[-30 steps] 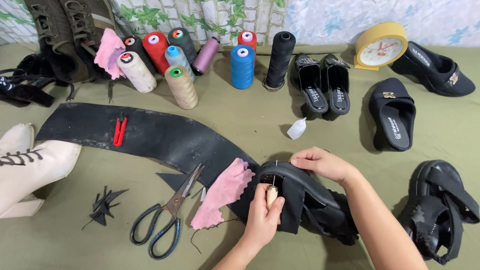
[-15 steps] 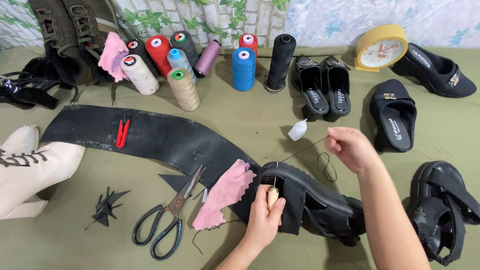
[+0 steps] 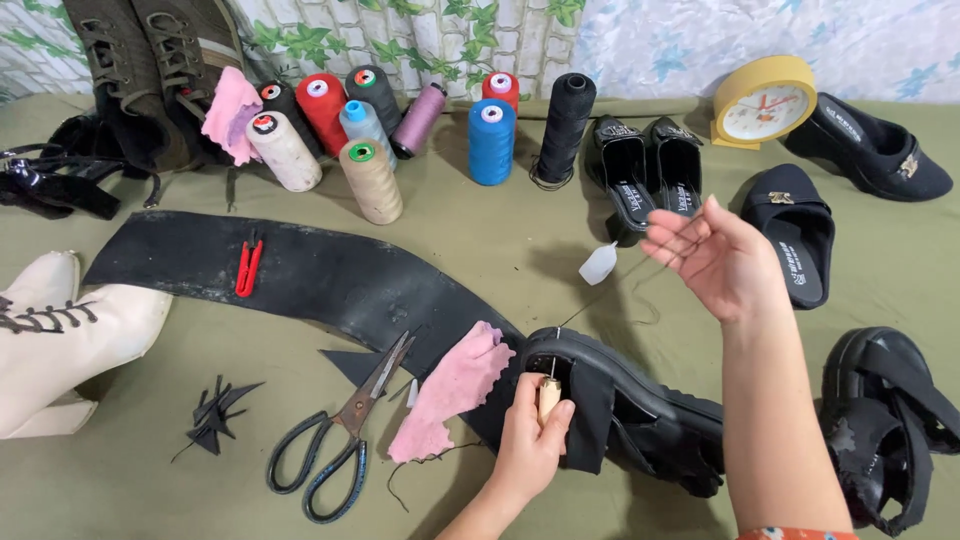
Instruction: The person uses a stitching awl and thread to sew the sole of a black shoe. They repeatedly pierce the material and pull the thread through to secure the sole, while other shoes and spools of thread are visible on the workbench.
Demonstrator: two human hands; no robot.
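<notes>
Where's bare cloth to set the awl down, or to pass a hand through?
Bare cloth lies between the blue spool and the rubber strip, and in front, left of the scissors. Crowded: the spools at the back, and around the black sandal, where the left hand holds the awl.

1. A sandal [image 3: 640,420] is set at the front centre of the table [image 3: 480,240], with the left hand [image 3: 530,440] on its near side, closed round an awl handle [image 3: 549,398].
2. The right hand [image 3: 715,255] is held up behind and to the right of the sandal; a thread [image 3: 600,300] appears to be stretched between them.
3. A cloth [image 3: 450,390] is laid just left of the sandal, and scissors [image 3: 340,440] left of that.
4. A rubber strip [image 3: 300,275] is spread behind the scissors, with a clip [image 3: 248,268] on it.
5. Thread spools [image 3: 370,180] are ranged along the back.
</notes>
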